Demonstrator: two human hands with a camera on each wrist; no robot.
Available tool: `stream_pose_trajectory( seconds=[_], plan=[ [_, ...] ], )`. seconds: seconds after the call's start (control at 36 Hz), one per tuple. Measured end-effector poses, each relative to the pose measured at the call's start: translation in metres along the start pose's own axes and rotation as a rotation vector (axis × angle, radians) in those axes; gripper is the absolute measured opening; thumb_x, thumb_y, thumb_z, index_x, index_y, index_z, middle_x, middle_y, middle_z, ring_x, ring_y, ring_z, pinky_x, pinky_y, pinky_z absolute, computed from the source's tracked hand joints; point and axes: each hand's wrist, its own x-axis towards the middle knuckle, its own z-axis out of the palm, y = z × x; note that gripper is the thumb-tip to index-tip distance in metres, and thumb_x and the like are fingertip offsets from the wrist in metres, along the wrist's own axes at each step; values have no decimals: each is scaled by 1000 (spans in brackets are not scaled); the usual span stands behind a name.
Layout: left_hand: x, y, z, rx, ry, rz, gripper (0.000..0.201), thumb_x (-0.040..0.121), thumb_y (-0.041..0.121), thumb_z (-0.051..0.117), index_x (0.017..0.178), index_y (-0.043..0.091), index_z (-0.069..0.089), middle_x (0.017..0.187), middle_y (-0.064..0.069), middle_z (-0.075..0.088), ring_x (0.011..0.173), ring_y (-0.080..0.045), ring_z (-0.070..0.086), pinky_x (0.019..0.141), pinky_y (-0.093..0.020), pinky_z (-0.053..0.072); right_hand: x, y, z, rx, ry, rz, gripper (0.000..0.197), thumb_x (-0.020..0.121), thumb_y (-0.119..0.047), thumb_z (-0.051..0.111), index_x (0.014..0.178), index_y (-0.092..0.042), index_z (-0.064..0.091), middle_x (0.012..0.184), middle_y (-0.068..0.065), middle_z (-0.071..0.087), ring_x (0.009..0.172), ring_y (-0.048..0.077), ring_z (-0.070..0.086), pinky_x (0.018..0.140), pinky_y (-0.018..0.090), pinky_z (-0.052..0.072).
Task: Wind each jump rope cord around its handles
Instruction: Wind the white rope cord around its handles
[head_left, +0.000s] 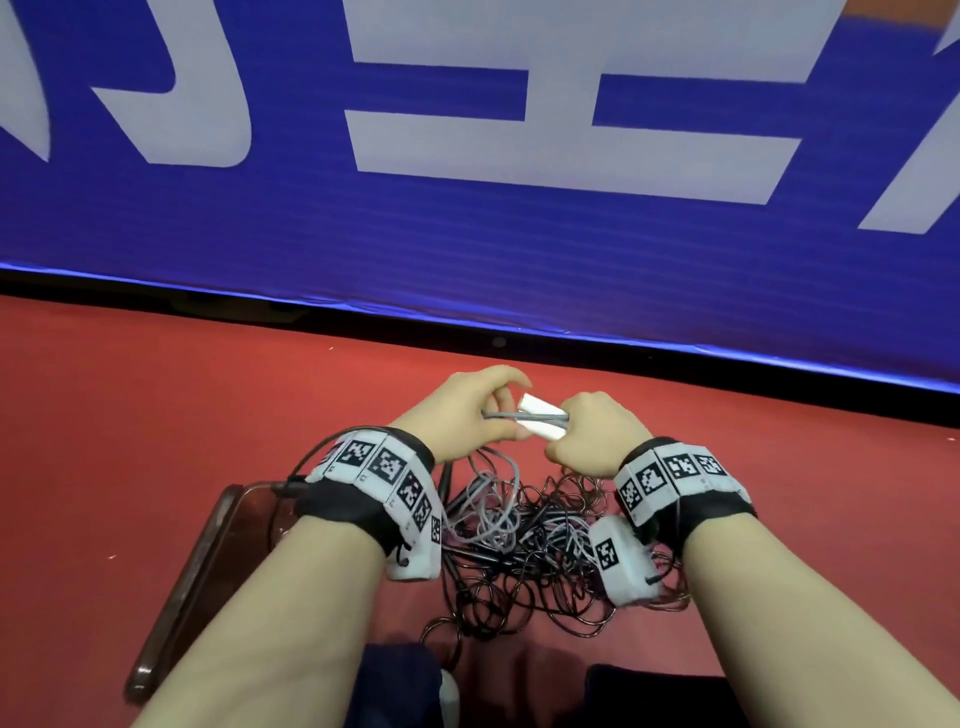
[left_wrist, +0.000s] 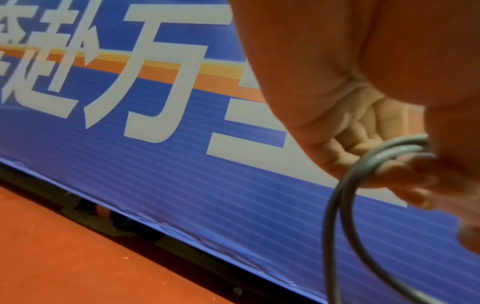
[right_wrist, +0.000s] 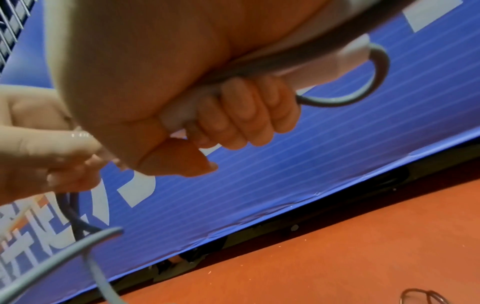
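Note:
My right hand (head_left: 587, 431) grips a pair of white jump rope handles (head_left: 540, 415) held together above the red floor. The same handles (right_wrist: 322, 61) show in the right wrist view, with the grey cord (right_wrist: 374, 82) curving out of their end. My left hand (head_left: 467, 410) pinches a doubled length of this grey cord (head_left: 498, 414) just left of the handles. In the left wrist view the cord (left_wrist: 345, 189) loops down from the fingers (left_wrist: 363, 144). Below both hands lies a tangled pile of black and grey cords (head_left: 530, 540).
A blue banner with large white characters (head_left: 467, 156) stands upright across the far side, its lower edge close beyond my hands. Red floor (head_left: 156, 415) spreads all round. A dark brown board-like object (head_left: 197, 582) lies under my left forearm. Dark clothing (head_left: 405, 680) shows at the bottom.

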Motion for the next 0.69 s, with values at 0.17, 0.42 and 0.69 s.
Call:
stream_pose_trajectory(
  seconds=[0.17, 0.42, 0.69],
  plan=[
    [-3, 5, -1, -135, 162, 17, 19, 79, 17, 78, 94, 13, 68, 77, 0, 67, 66, -10, 60, 66, -25, 50, -1, -1, -7, 119, 26, 26, 15, 75, -24, 67, 70, -17, 55, 68, 2, 58, 60, 24, 57, 53, 26, 43],
    [-3, 11, -5, -437, 160, -30, 4, 84, 7, 70, 87, 5, 72, 66, -2, 68, 59, -10, 62, 63, -20, 51, -4, -6, -9, 226, 19, 22, 21, 74, -21, 72, 66, -22, 52, 64, 1, 58, 54, 21, 55, 52, 27, 44],
    [-2, 12, -5, -750, 137, -115, 17, 95, 3, 52, 95, 6, 68, 65, -1, 67, 61, -7, 63, 64, -18, 52, -5, -12, -14, 490, 6, 40, 27, 74, -10, 72, 63, -16, 48, 55, 0, 47, 42, 16, 40, 44, 23, 32]
  ],
)
